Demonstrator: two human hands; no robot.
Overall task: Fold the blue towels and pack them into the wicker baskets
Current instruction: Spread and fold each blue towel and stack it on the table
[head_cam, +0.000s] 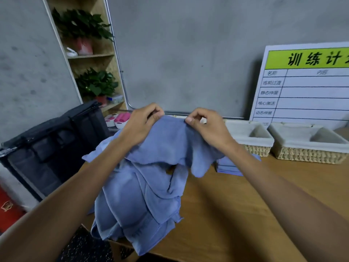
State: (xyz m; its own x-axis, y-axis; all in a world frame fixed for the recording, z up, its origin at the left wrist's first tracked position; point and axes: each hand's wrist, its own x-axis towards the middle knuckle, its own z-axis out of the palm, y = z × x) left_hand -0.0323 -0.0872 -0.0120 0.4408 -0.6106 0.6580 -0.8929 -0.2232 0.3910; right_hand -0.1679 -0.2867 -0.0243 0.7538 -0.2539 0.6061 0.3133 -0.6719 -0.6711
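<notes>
towel (pixel 166 140) crumpled, pale blue, hanging

Two bare forearms reach in from the lower corners, with no sleeve, cuff or glove visible along either one up to the picture's edge. The left hand (pixel 140 125) and the right hand (pixel 205 127) wear no ring, watch, bracelet or strap that can be seen. Behind each grip the wrist narrows, then the forearm broadens steadily toward the elbow. The fingernails that show are short and plain, most clearly the thumbnail at the front of the right grip. The knuckles are rounded and unmarked.
</notes>
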